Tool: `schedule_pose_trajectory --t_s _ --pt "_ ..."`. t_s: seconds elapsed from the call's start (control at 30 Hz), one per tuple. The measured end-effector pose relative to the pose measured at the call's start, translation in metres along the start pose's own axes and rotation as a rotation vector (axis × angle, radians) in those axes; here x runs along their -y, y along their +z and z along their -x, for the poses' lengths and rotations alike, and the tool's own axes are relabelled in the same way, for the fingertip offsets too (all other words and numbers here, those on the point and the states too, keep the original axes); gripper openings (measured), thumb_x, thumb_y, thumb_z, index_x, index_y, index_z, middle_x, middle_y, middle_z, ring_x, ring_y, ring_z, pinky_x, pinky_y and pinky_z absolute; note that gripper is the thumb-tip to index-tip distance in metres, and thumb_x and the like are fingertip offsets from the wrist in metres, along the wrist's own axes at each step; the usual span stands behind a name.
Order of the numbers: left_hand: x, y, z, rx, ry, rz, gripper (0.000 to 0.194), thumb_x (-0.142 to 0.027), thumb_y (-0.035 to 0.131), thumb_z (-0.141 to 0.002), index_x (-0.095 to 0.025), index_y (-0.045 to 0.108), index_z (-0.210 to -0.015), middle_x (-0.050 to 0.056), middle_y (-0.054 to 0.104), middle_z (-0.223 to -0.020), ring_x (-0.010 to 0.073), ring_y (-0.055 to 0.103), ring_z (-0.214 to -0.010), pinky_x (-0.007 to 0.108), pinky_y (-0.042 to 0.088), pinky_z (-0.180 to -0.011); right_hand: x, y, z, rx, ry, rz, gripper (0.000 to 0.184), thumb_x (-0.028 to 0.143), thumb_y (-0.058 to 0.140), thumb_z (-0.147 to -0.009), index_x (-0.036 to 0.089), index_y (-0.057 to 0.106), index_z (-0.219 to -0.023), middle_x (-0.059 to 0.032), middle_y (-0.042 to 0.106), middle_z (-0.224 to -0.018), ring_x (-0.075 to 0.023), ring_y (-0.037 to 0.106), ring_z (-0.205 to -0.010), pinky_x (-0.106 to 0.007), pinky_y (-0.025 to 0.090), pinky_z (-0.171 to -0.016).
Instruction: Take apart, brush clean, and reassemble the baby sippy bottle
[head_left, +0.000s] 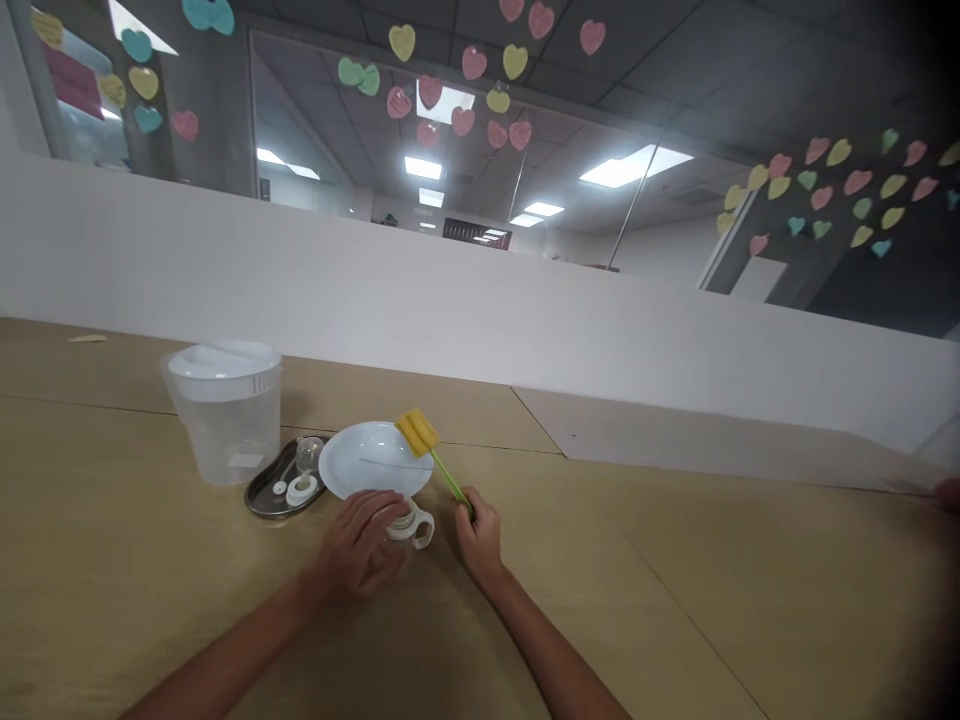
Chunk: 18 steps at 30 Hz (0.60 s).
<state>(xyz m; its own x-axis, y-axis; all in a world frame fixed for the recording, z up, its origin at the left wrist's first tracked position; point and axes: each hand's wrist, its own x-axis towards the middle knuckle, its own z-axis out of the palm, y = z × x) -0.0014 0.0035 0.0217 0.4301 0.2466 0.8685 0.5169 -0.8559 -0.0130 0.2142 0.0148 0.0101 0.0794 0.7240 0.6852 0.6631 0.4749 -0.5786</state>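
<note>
My left hand (360,545) is closed around a clear baby bottle (399,532) that has a white side handle; the fingers hide much of its body. In my right hand (478,530) is a sponge bottle brush (418,432) with a yellow foam head and a green stem, tilted up to the left. The brush head overlaps the right rim of a white bowl (341,462), just beyond the bottle. Left of the bowl, a kidney-shaped metal tray (259,500) holds a white ring (302,490), a clear dome-shaped piece (308,455) and a thin straw with a white end.
A translucent pitcher (232,430) with a white lid stands behind the tray. A flat pale scrap (88,338) lies at the far left. Behind the wooden table (637,600) runs a low white wall (420,300) below glass. A dark blur covers the right edge.
</note>
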Motion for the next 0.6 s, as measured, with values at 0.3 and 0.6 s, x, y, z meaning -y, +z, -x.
schedule_pose_trajectory --t_s 0.3,0.6 --pt "0.0 0.009 0.01 0.055 -0.31 -0.102 0.054 -0.042 0.058 -0.075 -0.018 0.043 -0.121 0.014 0.06 -0.114 0.0315 0.05 -0.113 0.049 0.03 -0.096 0.005 -0.004 -0.001 -0.032 0.019 -0.041 0.023 0.023 0.036 -0.077 0.015 0.057 -0.072 0.0063 0.041 -0.051 -0.0082 0.037 -0.045 -0.019 0.03 -0.047" --pt "-0.003 0.013 0.016 0.051 -0.365 -0.031 0.046 -0.044 0.059 -0.076 -0.02 0.045 -0.113 0.011 0.065 -0.105 0.0251 0.061 -0.097 0.047 0.027 -0.099 0.012 -0.004 -0.001 -0.039 -0.015 -0.05 0.021 0.022 0.036 -0.076 0.015 0.057 -0.075 0.006 0.044 -0.052 -0.008 0.037 -0.045 -0.019 0.03 -0.047"
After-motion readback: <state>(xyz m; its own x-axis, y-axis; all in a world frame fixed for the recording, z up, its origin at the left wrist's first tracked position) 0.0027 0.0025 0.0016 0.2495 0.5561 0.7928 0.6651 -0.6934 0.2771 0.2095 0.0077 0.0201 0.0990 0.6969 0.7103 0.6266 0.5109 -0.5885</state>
